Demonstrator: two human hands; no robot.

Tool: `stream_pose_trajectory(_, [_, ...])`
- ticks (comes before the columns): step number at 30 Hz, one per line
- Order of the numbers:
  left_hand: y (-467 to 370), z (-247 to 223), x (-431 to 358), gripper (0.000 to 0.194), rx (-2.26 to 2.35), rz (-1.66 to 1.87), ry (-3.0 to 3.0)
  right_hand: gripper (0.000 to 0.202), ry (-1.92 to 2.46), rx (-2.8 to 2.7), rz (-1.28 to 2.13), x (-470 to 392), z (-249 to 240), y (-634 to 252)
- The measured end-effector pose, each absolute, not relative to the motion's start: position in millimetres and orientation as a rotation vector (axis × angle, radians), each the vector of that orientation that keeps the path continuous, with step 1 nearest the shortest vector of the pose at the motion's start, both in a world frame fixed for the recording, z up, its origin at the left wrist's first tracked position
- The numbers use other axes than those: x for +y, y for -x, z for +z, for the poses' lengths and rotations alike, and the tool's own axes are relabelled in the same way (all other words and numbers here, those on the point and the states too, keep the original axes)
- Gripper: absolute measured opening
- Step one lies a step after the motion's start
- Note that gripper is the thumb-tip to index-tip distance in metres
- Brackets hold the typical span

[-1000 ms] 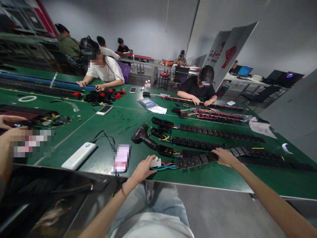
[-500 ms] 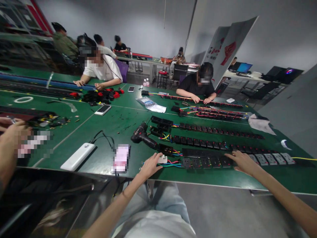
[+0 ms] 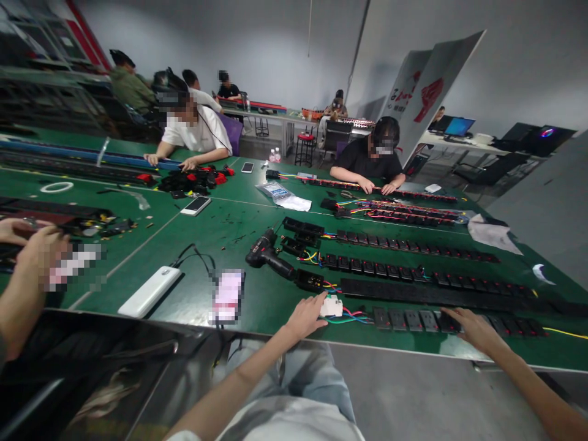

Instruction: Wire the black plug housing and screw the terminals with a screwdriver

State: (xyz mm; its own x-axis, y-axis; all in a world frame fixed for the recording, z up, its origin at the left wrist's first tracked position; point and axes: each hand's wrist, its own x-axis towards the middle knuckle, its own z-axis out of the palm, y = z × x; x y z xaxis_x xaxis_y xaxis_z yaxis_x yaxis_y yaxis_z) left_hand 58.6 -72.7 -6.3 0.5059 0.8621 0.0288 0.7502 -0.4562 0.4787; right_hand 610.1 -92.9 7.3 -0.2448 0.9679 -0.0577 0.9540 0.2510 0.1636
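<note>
A row of sockets (image 3: 412, 320) is held along the near side of the green desk (image 3: 195, 297), with coloured wires (image 3: 353, 316) led from its left end to a white module (image 3: 331, 305). The module is grasped at its left side by the left hand (image 3: 304, 317); the row is grasped near its middle by the right hand (image 3: 475, 329), that grip appearing closed across the strip. Whether the row is lying flat or slightly raised cannot be told. A yellow wire (image 3: 567, 334) is led off the right end.

The step in hand is judged to be the positioning of the wired row. For the next move, both ends would need to be guided together, so that the wires are not strained.

Just behind, a long black strip (image 3: 413, 294) is laid nearly parallel, with a black box (image 3: 310, 280) near its left end. Farther back, a cordless drill (image 3: 269, 254) and other socket rows (image 3: 368, 267) are laid out.
</note>
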Motion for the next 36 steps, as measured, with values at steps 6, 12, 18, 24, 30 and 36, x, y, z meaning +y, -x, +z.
stream_pose_trajectory(6, [-43, 0, -72, 0.068, 1.197, 0.315, -2.336, 0.051, -1.959, 2.189, 0.332, -84, 5, -590])
stream_pose_trajectory(12, [-39, 5, -70, 0.064, 1.188, 0.293, -2.402, 0.047, -1.978, 2.559, 0.253, -40, 71, -415])
stream_pose_trajectory(18, [-44, -9, -69, 0.047, 1.301, 0.36, -2.445, 0.042, -1.688, 2.9, -0.443, 21, 91, -134])
stream_pose_trajectory(24, [-40, -34, -73, 0.053, 1.203, 0.536, -2.48, 0.055, -1.829, 2.717, -0.473, 53, 50, -4])
stream_pose_trajectory(30, [-35, -39, -76, 0.051, 1.257, 0.54, -2.372, 0.048, -1.932, 2.651, -0.601, 66, 38, -6])
stream_pose_trajectory(36, [-35, -34, -78, 0.047, 1.247, 0.526, -2.341, 0.059, -2.002, 2.75, -0.836, 26, 49, -26])
